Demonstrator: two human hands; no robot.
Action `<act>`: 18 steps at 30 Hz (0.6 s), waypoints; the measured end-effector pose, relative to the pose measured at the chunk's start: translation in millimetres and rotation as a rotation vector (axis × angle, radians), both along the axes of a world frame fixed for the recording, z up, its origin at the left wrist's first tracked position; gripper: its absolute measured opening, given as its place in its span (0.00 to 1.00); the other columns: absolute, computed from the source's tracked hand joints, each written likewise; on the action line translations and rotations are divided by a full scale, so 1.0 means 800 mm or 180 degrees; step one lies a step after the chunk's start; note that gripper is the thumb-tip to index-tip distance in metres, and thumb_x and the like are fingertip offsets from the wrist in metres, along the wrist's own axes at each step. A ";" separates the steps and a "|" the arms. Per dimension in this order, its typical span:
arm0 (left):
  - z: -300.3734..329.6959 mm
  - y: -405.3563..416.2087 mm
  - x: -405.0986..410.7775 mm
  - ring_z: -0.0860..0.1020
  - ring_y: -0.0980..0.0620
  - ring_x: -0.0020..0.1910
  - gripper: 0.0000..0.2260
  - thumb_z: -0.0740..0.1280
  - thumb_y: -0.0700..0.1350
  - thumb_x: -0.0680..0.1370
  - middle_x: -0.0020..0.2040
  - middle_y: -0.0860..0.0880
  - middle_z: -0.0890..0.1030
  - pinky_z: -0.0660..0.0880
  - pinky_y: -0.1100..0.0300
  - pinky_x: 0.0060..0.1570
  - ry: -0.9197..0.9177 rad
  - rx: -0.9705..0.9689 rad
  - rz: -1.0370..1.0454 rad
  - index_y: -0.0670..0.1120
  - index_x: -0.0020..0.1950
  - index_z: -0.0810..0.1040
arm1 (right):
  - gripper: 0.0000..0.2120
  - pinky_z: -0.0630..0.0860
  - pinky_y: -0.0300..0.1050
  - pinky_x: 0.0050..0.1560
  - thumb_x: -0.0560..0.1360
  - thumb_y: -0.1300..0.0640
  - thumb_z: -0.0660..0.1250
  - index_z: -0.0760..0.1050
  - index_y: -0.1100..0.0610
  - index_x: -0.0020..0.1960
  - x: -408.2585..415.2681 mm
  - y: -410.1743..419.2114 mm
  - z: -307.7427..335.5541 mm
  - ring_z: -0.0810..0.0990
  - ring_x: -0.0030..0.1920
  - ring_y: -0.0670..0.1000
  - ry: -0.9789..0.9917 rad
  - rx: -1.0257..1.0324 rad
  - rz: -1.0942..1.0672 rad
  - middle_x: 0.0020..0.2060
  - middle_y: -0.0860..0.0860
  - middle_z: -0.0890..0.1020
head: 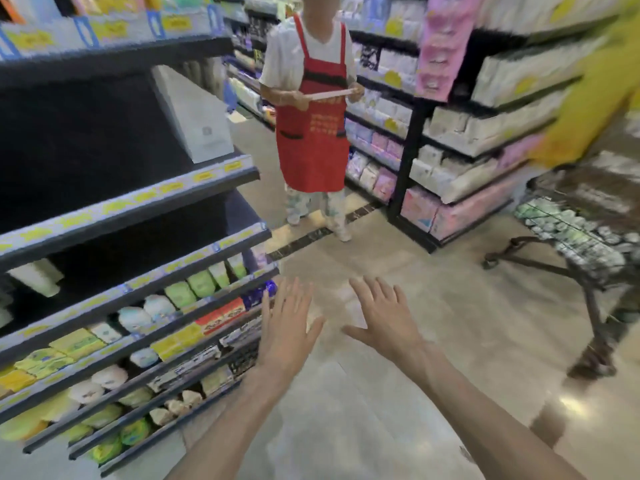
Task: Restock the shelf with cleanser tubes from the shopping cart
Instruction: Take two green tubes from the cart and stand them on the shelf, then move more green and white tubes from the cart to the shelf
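Left hand: your bare left hand (284,327) is out in front, palm down, fingers spread wide and straight, holding nothing. It floats over the floor just off the end of the shelving, probably because you're between loads.

Right hand: your bare right hand (388,318) is the same story, fingers splayed and empty, thumb pointing in toward the left one. Both are apart from everything.

Cart: the dark wire shopping cart (585,268) sits well off to your right by the far aisle. It's blurry, but the basket looks packed with pale green and white tubes (571,230), so that's where your stock is.

Shelf: the dark tiered shelf with yellow price strips (145,282) runs along your left. A row of light green tubes (202,284) stands in the middle tier, facing out so shoppers can read them. The two tiers above it are mostly bare and dark.

Bystander: a person in a red apron (313,133) stands up the aisle holding a flat pale strip. Not in your way, far as I can tell.

Progress: my guess is you're mid-task and heading back to the cart for another grab, given the empty hands.

Watch out: the view is smeared, so I can't tell exactly which gap the next tubes belong in.
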State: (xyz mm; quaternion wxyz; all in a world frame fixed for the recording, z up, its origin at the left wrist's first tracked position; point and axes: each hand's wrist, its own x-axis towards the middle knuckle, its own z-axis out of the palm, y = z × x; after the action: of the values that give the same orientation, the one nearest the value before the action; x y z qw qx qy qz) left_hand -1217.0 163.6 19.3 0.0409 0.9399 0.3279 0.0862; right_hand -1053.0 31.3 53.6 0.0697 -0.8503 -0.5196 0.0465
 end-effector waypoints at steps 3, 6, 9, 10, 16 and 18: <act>0.000 -0.039 0.077 0.64 0.41 0.80 0.29 0.68 0.59 0.80 0.78 0.43 0.70 0.55 0.39 0.78 -0.0092 -0.0040 -0.0387 0.47 0.78 0.71 | 0.45 0.54 0.60 0.77 0.75 0.32 0.67 0.52 0.50 0.82 0.061 -0.064 -0.003 0.56 0.80 0.59 0.0061 0.0026 -0.0352 0.80 0.54 0.59; 0.004 -0.080 0.151 0.58 0.42 0.82 0.29 0.61 0.59 0.82 0.81 0.45 0.65 0.51 0.39 0.81 -0.0041 -0.0173 -0.0699 0.50 0.81 0.65 | 0.46 0.56 0.60 0.77 0.74 0.30 0.67 0.53 0.50 0.82 0.118 -0.123 -0.008 0.57 0.80 0.60 0.0044 0.0000 -0.0744 0.80 0.55 0.60; 0.006 -0.117 0.229 0.57 0.42 0.83 0.27 0.57 0.60 0.84 0.82 0.45 0.64 0.53 0.39 0.79 -0.0070 -0.0183 -0.1134 0.51 0.81 0.64 | 0.46 0.58 0.61 0.76 0.74 0.29 0.64 0.53 0.50 0.82 0.170 -0.178 -0.014 0.57 0.80 0.60 0.0023 -0.0008 -0.1157 0.80 0.55 0.60; 0.005 -0.129 0.257 0.61 0.42 0.81 0.27 0.55 0.61 0.83 0.80 0.45 0.66 0.58 0.39 0.78 -0.0081 -0.0160 -0.1284 0.50 0.80 0.67 | 0.46 0.59 0.61 0.76 0.74 0.28 0.64 0.53 0.49 0.82 0.188 -0.195 -0.015 0.58 0.79 0.59 -0.0009 -0.0009 -0.1284 0.80 0.54 0.61; -0.013 -0.189 0.425 0.71 0.39 0.74 0.28 0.54 0.63 0.82 0.75 0.42 0.74 0.67 0.37 0.72 -0.0143 -0.0160 -0.1960 0.48 0.75 0.73 | 0.45 0.54 0.63 0.78 0.75 0.31 0.66 0.53 0.50 0.82 0.298 -0.284 -0.019 0.56 0.80 0.59 0.0070 0.0058 -0.2030 0.80 0.55 0.60; -0.020 -0.203 0.483 0.70 0.39 0.74 0.27 0.56 0.63 0.82 0.75 0.42 0.73 0.67 0.36 0.72 -0.0155 -0.0162 -0.2200 0.48 0.75 0.73 | 0.45 0.54 0.64 0.78 0.75 0.31 0.66 0.52 0.51 0.83 0.340 -0.307 -0.022 0.55 0.81 0.60 0.0060 0.0042 -0.2215 0.80 0.56 0.59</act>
State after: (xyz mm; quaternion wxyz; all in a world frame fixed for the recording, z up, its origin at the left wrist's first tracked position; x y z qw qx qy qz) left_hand -830.6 1.1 3.2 0.0990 0.9917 -0.0088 0.0815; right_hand -781.2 -214.2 35.7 0.0917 -0.9755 -0.1983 0.0244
